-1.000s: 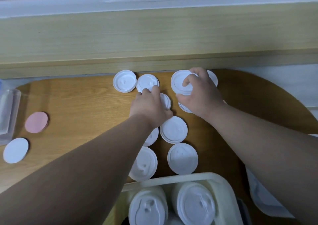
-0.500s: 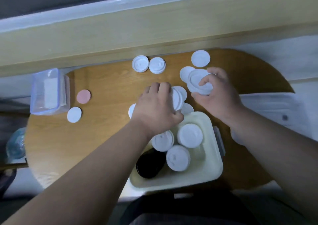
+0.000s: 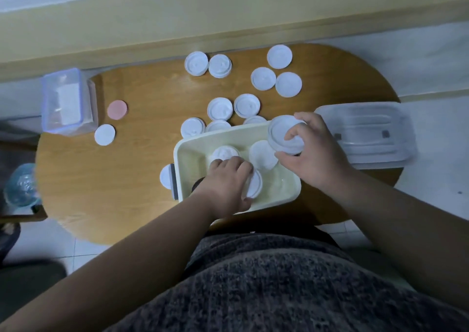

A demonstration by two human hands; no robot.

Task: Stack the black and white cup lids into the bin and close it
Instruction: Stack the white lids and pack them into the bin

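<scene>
- Both hands have moved from table (image 3: pixel 127 179) to bin (image 3: pixel 183 154) — left hand (image 3: pixel 227 181) grips a lid stack (image 3: pixel 253 188) inside it, right hand (image 3: pixel 314 154) holds a second stack (image 3: pixel 280 133) above its far rim.
- The risk, I judge — the second stack clips that rim on the way down and scatters.

This looks like a room in a home, not a workplace. A small round-ended wooden table (image 3: pixel 121 179) stands against a pale wood-panelled wall (image 3: pixel 228 21) beyond the fingers (image 3: pixel 236 165) of the left hand (image 3: pixel 223 181). White floor tiles (image 3: pixel 50 235) show around it. Far left of those fingers sit a clear plastic storage box (image 3: pixel 68 103) and a bluish clear bottle (image 3: pixel 20 184).
</scene>
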